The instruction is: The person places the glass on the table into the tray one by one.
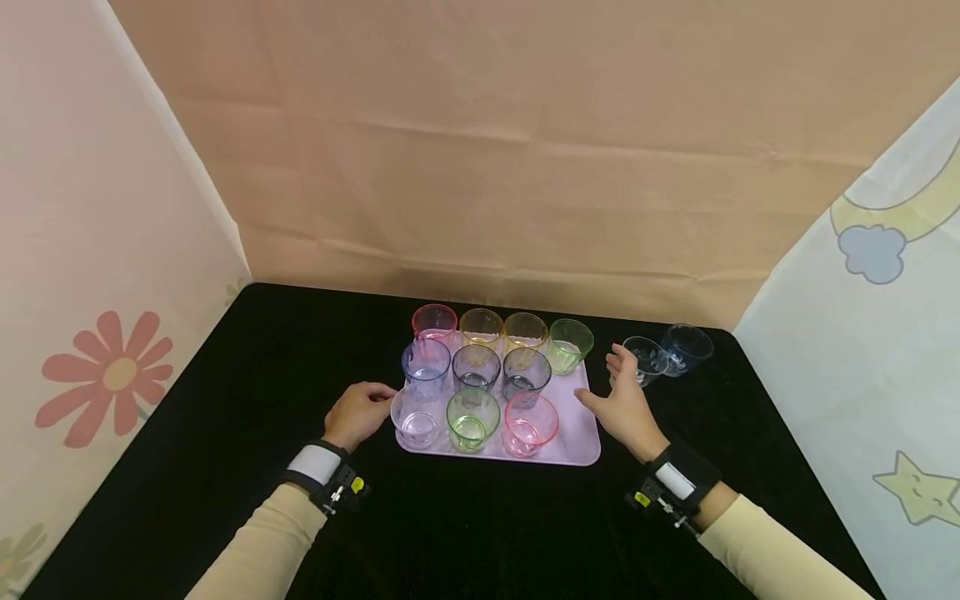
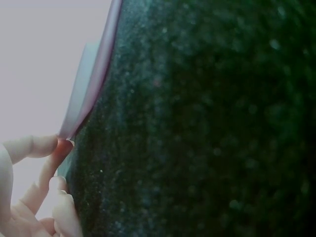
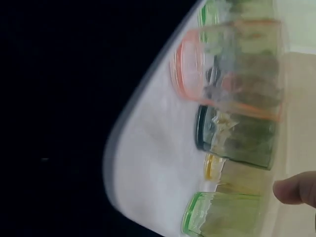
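My left hand is at the left edge of a pink tray, its thumb and a finger pinching the rim in the left wrist view. Rows of coloured glasses stand upright on the tray. Nearest this hand are a clear glass and a blue glass. Right of the tray, my right hand is raised with fingers extended and thumb apart, holding nothing. It is between a green glass on the tray and a clear glass off it; its fingers partly cover the latter, and contact cannot be judged.
A bluish glass stands beside the off-tray clear one, near the far right corner of the black tabletop. Also on the tray are a pink glass, a red glass and dark grey glasses. Brown paper hangs behind.
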